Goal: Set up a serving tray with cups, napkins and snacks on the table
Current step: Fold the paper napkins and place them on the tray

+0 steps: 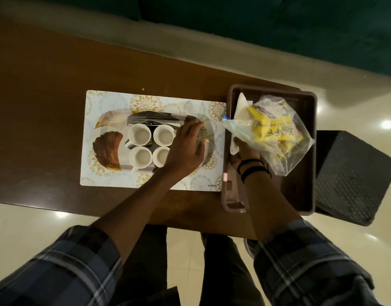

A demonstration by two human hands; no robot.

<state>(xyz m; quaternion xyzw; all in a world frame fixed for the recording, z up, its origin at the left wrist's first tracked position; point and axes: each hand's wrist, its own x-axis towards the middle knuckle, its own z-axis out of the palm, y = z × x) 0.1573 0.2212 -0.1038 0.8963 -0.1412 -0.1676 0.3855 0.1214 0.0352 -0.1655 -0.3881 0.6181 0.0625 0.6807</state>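
Dark brown wooden surface [46,85] over pale glossy floor, bearing a floral rectangular placemat [97,102] and, on it, the oval feather-patterned serving tray [106,146] with four white cups [139,134] in a square. Left hand [185,146] laid on the tray's right end, fingers [195,125] straight, slightly spread. Right hand [245,151] inside the brown plastic bin [311,96], fingers mostly hidden, seemingly curled round the clear plastic bag of yellow snack packets [278,133], white napkins [242,107] beneath. Best done by lifting the bag clear of the bin wall, pinning the tray, landing beside the cups
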